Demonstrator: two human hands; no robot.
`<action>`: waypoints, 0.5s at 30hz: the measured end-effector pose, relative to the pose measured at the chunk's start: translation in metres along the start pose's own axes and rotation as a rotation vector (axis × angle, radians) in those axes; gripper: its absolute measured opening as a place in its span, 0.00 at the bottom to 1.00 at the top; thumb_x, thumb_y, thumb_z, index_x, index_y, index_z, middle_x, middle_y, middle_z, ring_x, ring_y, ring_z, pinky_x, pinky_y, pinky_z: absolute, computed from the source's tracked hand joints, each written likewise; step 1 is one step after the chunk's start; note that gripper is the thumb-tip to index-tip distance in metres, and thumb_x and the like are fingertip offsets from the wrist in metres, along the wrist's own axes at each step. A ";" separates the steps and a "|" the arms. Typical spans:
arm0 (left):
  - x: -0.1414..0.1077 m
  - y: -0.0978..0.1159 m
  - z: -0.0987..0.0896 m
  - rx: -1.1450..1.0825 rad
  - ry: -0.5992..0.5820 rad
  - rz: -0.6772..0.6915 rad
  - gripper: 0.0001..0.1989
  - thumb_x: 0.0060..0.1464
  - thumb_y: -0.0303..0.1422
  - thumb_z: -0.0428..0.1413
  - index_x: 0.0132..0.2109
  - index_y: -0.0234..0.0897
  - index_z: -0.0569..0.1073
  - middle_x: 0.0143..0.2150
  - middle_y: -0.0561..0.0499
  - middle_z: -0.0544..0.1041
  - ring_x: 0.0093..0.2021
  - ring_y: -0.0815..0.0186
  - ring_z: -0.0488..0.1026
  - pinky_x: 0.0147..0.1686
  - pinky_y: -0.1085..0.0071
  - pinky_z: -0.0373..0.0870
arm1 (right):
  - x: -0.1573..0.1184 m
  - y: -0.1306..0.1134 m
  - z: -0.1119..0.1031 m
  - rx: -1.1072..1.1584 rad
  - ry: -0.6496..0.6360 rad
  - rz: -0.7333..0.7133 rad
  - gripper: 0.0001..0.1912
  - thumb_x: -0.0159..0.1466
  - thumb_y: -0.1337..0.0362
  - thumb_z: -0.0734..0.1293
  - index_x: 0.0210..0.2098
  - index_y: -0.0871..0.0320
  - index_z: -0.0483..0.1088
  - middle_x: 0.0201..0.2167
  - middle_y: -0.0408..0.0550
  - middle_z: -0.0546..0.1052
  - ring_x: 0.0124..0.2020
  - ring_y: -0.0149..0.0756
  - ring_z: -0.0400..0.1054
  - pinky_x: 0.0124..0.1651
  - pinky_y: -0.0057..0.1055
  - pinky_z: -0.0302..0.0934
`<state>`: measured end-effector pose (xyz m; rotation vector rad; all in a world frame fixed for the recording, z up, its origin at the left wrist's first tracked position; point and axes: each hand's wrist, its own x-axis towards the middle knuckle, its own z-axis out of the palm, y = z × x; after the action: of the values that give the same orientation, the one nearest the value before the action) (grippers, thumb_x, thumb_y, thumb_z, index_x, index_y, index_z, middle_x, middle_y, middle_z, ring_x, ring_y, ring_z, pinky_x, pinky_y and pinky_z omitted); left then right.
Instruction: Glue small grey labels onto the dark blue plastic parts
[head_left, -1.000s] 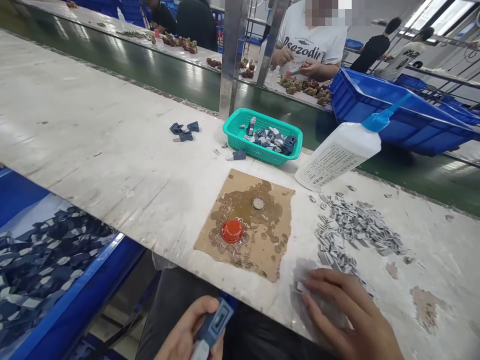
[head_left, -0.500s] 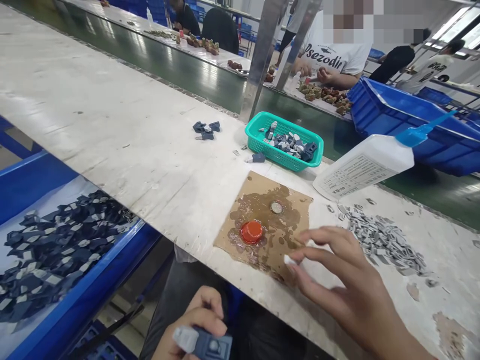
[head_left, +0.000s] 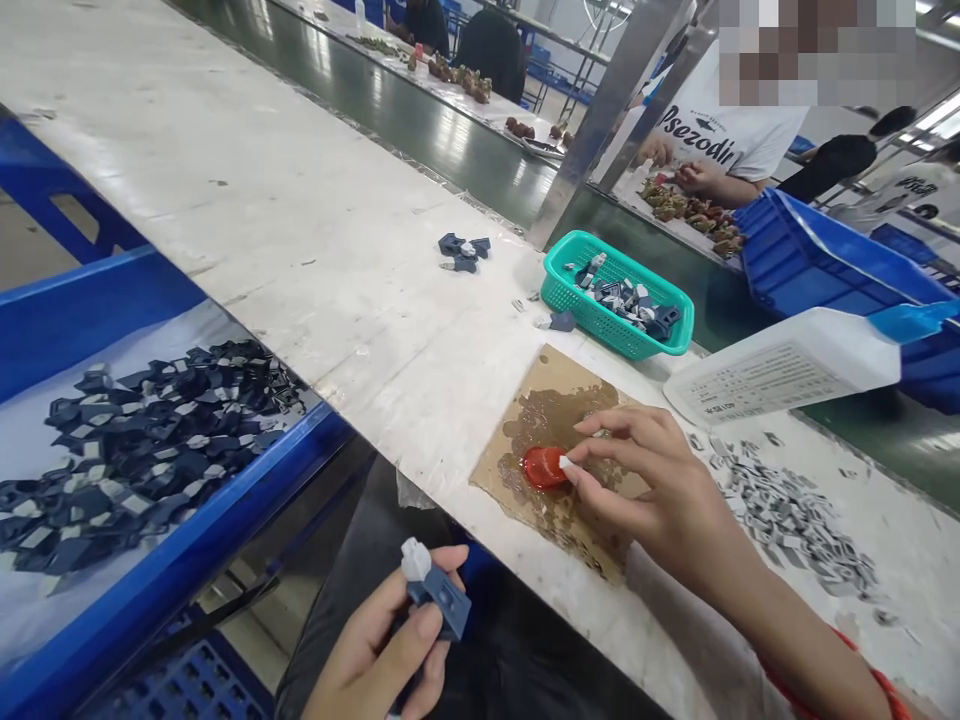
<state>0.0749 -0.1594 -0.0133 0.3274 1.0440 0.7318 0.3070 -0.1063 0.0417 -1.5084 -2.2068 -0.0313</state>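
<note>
While left hand (head_left: 382,650) grips blue-grey part (head_left: 437,590) below table edge, right hand (head_left: 660,495) pinches small white piece (head_left: 565,466) over red cap (head_left: 543,467).

Left hand (head_left: 386,650) low and close to the body, below the right hand, palm turned up and toward the camera, fingers curled, thumb pressed across the front, closed in a grip. Left wrist out of frame at the bottom edge. Right hand (head_left: 660,495) reached forward and to the left, palm down, wrist bent slightly. Thumb and index finger pinched together at the tips, other fingers loosely curved behind. Right forearm runs back toward the bottom right corner, bare, a red band at the wrist.
</note>
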 end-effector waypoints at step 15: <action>0.001 0.005 0.031 0.066 -0.027 0.217 0.13 0.41 0.43 0.64 0.36 0.45 0.79 0.34 0.48 0.78 0.15 0.80 0.55 0.15 0.80 0.49 | -0.005 -0.013 -0.010 -0.012 0.160 0.032 0.02 0.59 0.68 0.66 0.33 0.55 0.70 0.36 0.48 0.71 0.40 0.40 0.64 0.43 0.40 0.59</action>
<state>0.0997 -0.1520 0.0037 0.5120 1.0184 0.8861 0.3008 -0.1185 0.0516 -1.4929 -2.0597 -0.1498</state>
